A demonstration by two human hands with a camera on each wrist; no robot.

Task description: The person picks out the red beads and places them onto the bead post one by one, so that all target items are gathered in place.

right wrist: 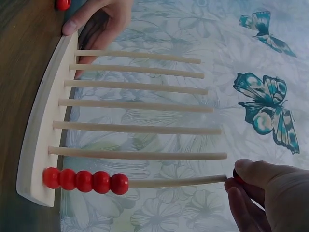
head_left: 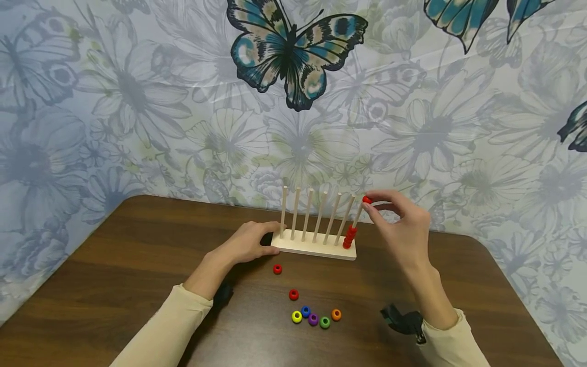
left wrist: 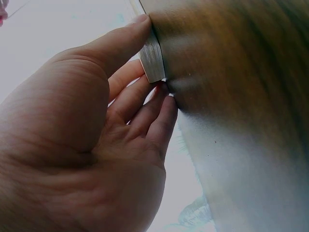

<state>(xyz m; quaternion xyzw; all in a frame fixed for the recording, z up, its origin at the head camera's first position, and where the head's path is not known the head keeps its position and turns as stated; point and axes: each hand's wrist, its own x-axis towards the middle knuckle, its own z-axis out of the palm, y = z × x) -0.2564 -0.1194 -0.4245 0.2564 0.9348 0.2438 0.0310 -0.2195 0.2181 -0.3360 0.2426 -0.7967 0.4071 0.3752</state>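
Note:
A pale wooden base (head_left: 316, 248) with several upright pegs stands near the back of the table. Its left end is gripped by my left hand (head_left: 245, 242), thumb in front and fingers behind; the left wrist view shows the thumb on the base's end (left wrist: 153, 60). Several red beads (right wrist: 84, 181) are stacked on the rightmost peg. At that peg's tip, my right hand (head_left: 403, 229) pinches another red bead (head_left: 367, 199) between thumb and index finger. Whether the peg is inside this bead, I cannot tell.
Two red beads, one (head_left: 277, 269) in front of the base and one (head_left: 294, 294) nearer, lie on the brown table (head_left: 137, 265). Closer still are yellow (head_left: 296, 317), blue (head_left: 305, 311), purple (head_left: 313, 319), green (head_left: 325, 322) and orange (head_left: 337, 314) beads. A butterfly-patterned wall covering stands behind.

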